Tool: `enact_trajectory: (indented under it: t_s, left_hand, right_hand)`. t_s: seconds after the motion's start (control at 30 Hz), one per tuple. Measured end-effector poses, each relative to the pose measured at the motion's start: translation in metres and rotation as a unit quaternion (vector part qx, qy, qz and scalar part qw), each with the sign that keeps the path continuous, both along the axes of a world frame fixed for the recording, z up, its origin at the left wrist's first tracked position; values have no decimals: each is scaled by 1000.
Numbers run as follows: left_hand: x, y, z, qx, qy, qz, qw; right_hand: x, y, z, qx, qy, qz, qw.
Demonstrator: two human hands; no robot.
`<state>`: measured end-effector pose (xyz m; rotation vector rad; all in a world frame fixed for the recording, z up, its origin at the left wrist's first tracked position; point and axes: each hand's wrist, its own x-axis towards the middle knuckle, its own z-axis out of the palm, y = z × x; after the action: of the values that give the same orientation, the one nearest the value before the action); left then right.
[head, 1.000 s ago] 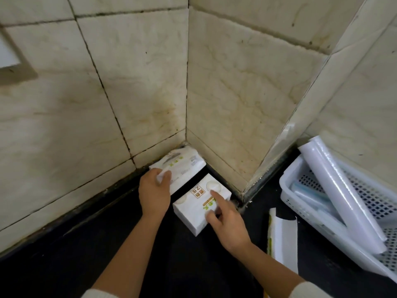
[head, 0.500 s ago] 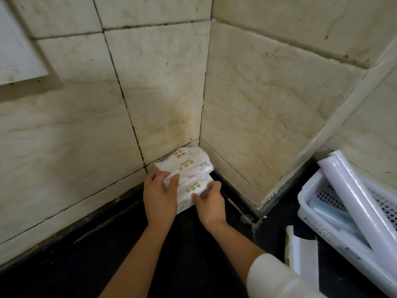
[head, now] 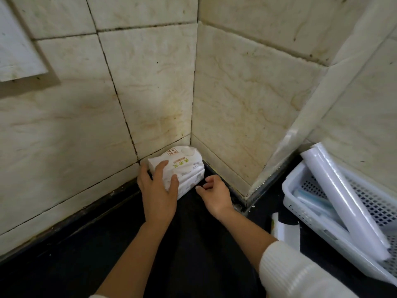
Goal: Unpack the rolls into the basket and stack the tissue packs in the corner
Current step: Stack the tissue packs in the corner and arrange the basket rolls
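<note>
Two white tissue packs with green and red print lie stacked in the tiled corner, the top pack [head: 182,160] resting on the lower pack [head: 192,179]. My left hand [head: 158,190] lies flat on the stack's near left side, fingers spread over the top pack. My right hand [head: 214,193] hovers just right of the stack, fingers curled and loose, touching nothing. A white plastic basket [head: 290,194] at the right holds long white rolls [head: 341,194] leaning out over its rim.
The floor [head: 189,250] is black. Cream tiled walls close the corner at the left and behind. A torn white wrapper [head: 285,231] lies on the floor between my right arm and the basket.
The pack that lay beside the corner now sits under the other one. My right hand has let go and drawn back a little from the stack. My left hand stays on top.
</note>
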<state>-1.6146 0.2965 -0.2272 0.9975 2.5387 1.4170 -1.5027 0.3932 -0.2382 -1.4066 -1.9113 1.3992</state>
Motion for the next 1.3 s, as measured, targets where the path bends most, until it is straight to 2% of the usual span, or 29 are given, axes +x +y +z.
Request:
enact_trajectory:
  t_s: [0.13, 0.23, 0.47, 0.53, 0.6, 0.87, 1.03, 1.17, 1.3]
  left_hand:
    - [47, 6, 18, 23, 42, -58, 997]
    - [105, 13, 20, 30, 63, -117, 991]
    - [239, 56, 2, -30, 9, -260, 965]
    - [263, 76, 2, -71, 20, -294, 953]
    - [280, 95, 3, -109, 67, -317, 940]
    - [310, 142, -12, -255, 169, -355, 883]
    - [311, 143, -19, -275, 172, -340, 883]
    - [313, 143, -17, -283, 176, -335, 881]
    - [312, 148, -13, -307, 171, -341, 872]
  right_hand:
    - [67, -2, 16, 99, 2, 36, 994]
    - [133, 5, 32, 154, -7, 26, 988]
    - [271, 57, 47, 184, -61, -101, 976]
    - [299, 71, 46, 187, -81, -127, 971]
    - [322, 84, 41, 183, -112, -132, 968]
    - [362, 132, 14, 179, -206, -89, 958]
    - [349, 140, -1, 221, -278, -46, 934]
    - [346, 144, -4, 240, -279, -40, 929]
    - [360, 149, 10, 237, -222, -25, 945]
